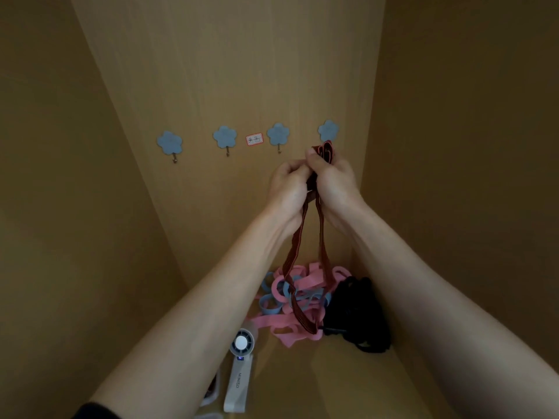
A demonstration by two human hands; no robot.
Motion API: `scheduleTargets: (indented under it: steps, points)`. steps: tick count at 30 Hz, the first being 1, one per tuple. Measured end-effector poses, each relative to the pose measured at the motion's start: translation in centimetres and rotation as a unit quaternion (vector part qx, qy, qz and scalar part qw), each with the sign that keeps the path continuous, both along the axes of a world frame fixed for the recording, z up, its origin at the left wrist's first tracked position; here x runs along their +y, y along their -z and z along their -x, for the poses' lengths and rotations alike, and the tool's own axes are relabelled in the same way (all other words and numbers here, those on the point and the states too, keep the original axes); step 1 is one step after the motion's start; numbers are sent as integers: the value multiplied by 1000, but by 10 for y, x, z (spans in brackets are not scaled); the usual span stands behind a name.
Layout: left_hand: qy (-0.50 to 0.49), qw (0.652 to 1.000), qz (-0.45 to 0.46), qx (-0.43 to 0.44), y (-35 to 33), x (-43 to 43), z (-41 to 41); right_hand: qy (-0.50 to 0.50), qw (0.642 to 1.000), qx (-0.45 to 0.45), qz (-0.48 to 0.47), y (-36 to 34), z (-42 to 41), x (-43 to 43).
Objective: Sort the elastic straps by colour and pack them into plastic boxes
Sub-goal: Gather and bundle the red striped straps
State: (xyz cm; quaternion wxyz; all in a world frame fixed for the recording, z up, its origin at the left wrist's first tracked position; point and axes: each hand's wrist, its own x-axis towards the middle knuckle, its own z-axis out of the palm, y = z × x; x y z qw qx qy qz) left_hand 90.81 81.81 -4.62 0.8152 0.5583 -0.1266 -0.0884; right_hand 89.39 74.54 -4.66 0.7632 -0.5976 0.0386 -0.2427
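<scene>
A dark red elastic strap [295, 249] hangs in long loops from both hands, raised in front of the back wall. My right hand [332, 179] grips a folded bundle of it, whose top pokes out above the fist. My left hand [287, 186] holds the strap just beside, fingers curled round it. Its lower loop reaches down into a tangled pile of pink straps [299, 316] and light blue straps [270, 302] on the wooden surface. A heap of black straps [355, 313] lies right of that pile.
A white hand-held fan [240, 373] lies at the lower left, with part of a white box [211, 391] beside it under my left forearm. Several blue flower hooks [224, 137] and a small red-edged label [254, 139] are on the back wall. Wooden side walls close in.
</scene>
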Motion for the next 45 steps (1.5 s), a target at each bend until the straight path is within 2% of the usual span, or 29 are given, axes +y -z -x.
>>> scheduleTargets:
  steps: [3,7,10,14,20,24,27,31,33,35,38,40,45]
  points:
    - [68,998,1,-2,8,9,0,13,1000,19,-3,0,-6,-8]
    - [193,974,-118,-19,47,33,0,-76,984,-21,-159,-18,-6,-32]
    - [289,949,-126,-22,88,49,6,-145,951,-33,-271,-28,-9,-51]
    - [309,944,-116,10,139,68,17,-158,932,-46,-324,-36,-18,-79]
    - [258,953,-135,79,188,83,38,-133,954,-20,-268,-40,-36,-106]
    - [294,943,-112,112,198,90,47,-180,954,-11,-239,-29,-39,-109]
    - [278,938,-158,132,205,92,45,-239,940,-26,-243,-18,-35,-103]
    - [246,919,-302,62,200,89,36,-281,931,-20,-231,-10,-24,-85]
    - [201,925,-321,30,170,83,27,-307,927,-13,-214,-7,-16,-73]
    - [127,952,-277,-3,124,73,14,-319,927,-5,-197,-4,-10,-60]
    - [58,984,-160,-44,57,52,0,-237,966,11,-100,-2,-3,-38]
    - [43,986,-146,-70,32,38,-2,-205,977,14,-53,3,1,-29]
    - [72,976,-155,-131,37,30,0,-242,969,34,-36,16,10,-24]
